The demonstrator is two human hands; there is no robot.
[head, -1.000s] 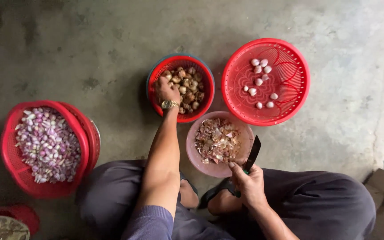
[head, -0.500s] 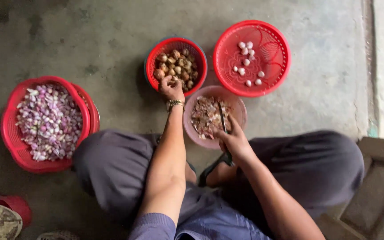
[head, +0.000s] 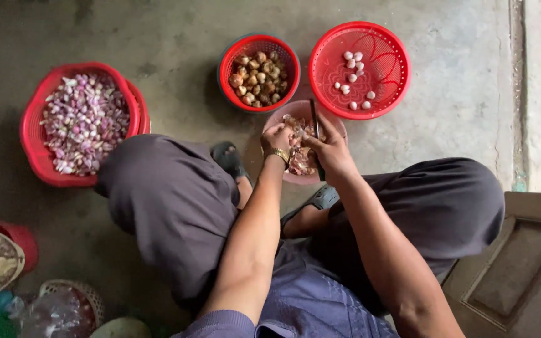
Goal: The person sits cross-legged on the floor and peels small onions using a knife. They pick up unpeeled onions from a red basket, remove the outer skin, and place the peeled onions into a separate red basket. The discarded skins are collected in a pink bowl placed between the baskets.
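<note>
While three red mesh baskets were noted on the concrete floor (head: 158,31) — peels (head: 82,119), brown unpeeled bulbs (head: 258,74), few pale peeled ones (head: 353,78) — both hands were held over a pink bowl (head: 339,128) of skins. Left hand (head: 278,139) was closed around a small bulb, barely seen; right hand (head: 327,150) was clenched on a dark knife (head: 314,116).
</note>
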